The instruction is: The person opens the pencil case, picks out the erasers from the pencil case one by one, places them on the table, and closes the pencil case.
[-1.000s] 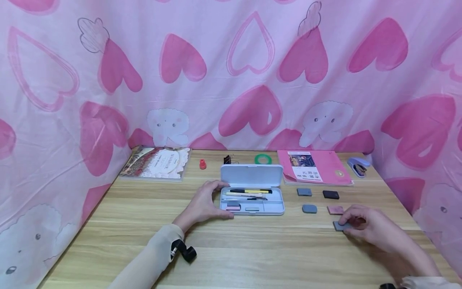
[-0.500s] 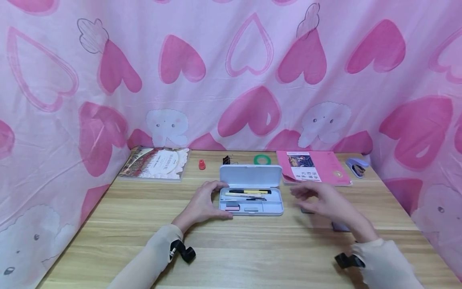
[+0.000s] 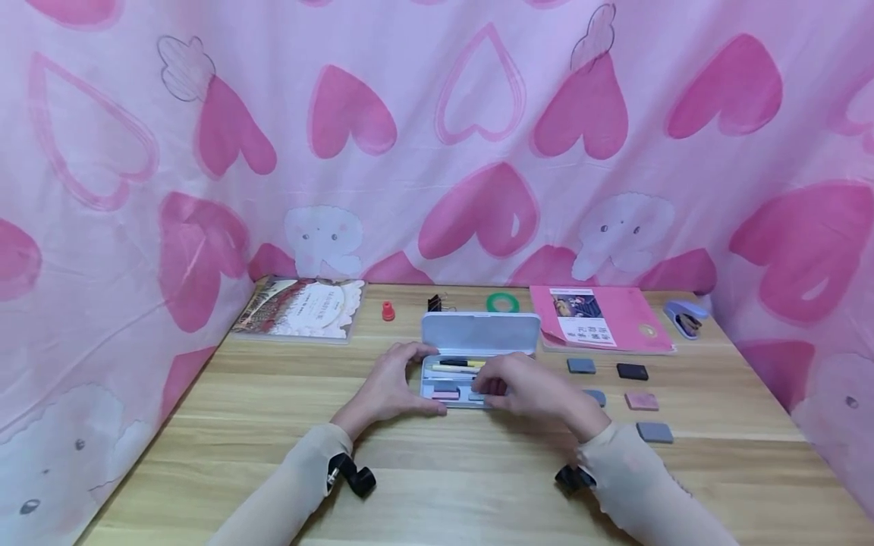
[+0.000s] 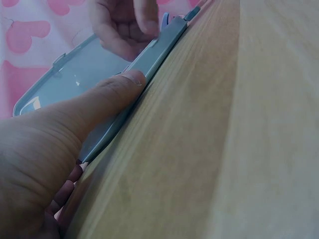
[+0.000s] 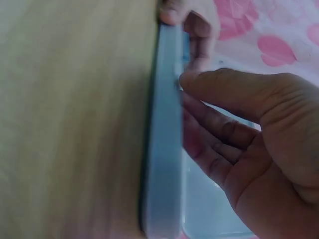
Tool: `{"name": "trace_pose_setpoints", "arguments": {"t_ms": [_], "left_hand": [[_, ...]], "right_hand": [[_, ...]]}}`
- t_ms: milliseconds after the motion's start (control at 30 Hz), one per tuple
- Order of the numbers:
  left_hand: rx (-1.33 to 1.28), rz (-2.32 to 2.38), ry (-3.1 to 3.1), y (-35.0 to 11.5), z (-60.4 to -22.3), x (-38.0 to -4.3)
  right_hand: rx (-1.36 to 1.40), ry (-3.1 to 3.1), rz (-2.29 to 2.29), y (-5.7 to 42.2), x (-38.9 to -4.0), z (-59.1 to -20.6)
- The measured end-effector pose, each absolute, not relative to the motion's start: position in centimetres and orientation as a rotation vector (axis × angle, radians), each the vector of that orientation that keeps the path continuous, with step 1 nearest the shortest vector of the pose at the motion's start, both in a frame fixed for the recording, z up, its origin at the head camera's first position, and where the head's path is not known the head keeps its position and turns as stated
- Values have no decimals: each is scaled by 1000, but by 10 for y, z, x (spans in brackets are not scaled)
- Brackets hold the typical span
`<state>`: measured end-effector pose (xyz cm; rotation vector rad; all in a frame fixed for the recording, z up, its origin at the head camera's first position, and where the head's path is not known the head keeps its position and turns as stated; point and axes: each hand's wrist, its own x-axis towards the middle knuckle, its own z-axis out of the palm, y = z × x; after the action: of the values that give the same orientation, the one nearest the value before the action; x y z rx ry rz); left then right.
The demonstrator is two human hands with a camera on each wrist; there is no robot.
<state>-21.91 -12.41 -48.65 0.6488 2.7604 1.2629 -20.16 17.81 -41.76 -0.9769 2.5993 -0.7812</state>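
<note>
Passable between beige sleeves (image 3: 297, 472), from open light-blue hinged case (image 3: 481, 334) toward near edge of pale wood-grain table (image 3: 464, 485). Blocked at case's left by left hand (image 3: 388, 387), over its right by right hand (image 3: 531, 388), toward right edge by flat pink rectangular block (image 3: 642, 401).

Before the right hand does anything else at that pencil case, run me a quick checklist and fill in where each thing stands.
1. Lid open: ok. The lid stands raised at the back of the pencil case.
2. Case steadied: ok. The left hand holds its left end, thumb at the front edge.
3. Grip on the pale block: cannot tell. The right hand has its fingertips by it, contact unclear.
4. Right front compartment visible from the head view: not ok. The right hand covers it.
5. Pens inside: ok. The pens lie in the rear compartment, partly hidden.
</note>
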Motion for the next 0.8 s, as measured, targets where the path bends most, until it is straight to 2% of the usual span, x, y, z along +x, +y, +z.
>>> {"name": "trace_pose_setpoints", "arguments": {"t_ms": [800], "left_hand": [[663,1267,2774,-123,-487,-220]], "right_hand": [[-1005,2652,-706,164,-190,-419]]}}
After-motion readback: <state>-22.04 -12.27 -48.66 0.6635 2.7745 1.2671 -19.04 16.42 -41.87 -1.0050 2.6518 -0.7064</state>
